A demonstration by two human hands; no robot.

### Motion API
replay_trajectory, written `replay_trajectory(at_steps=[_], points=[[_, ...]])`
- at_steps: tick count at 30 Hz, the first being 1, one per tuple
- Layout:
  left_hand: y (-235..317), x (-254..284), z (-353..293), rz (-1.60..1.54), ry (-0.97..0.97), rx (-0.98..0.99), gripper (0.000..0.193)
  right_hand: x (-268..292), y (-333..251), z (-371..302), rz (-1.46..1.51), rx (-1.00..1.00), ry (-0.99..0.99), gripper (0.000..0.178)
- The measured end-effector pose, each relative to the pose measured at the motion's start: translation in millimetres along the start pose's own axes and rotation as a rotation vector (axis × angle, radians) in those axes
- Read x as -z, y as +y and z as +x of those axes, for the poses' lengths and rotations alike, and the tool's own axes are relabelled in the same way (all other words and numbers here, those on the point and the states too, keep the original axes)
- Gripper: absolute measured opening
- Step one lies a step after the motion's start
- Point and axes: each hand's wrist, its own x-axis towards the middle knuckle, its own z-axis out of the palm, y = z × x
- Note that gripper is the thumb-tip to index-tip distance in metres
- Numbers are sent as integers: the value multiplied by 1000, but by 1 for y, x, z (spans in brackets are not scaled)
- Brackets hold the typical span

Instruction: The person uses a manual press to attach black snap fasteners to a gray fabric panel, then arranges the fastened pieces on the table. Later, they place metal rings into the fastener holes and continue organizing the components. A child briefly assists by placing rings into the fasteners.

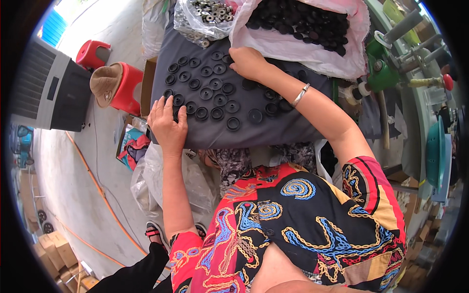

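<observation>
Laying out: black round discs [206,93] are set in rows on the grey cloth [273,124].
Left hand [168,122]: spread flat at the cloth's near-left edge, nothing gripped.
Right hand [246,61]: fingers curled at the far edge; any hold cannot be told.
Care: even rows are best kept.

Left hand [168,122] left of frame centre, palm down, fingers spread flat, forearm running straight down to the elbow. Right hand [248,62] upper centre, palm down, fingers curled; forearm crosses diagonally from lower right, bangle on wrist.

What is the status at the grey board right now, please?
Left hand flat on black discs, near edge. Right hand on discs by the bag. Nothing blocking.
</observation>
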Motion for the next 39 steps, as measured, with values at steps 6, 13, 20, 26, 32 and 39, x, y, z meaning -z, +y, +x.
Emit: replay_trajectory(at_steps=[6,13,20,26,32,39], points=[[0,-2,1,-57,-6,19,37,-5,-6,12,11,21,-4,13],[0,-1,0,-75,4,29,34,1,13,0,225,-30,-8,15],[-2,-3,-1,-82,11,45,33,11,17,-7,29,16,11,18],[2,-1,2,-54,16,11,31,-1,14,1,-93,86,65,20],[1,-2,0,-63,23,26,31,25,16,-36,-37,248,77,31],[0,-6,0,-73,22,37,32,21,13,-68,-299,482,-11,26]])
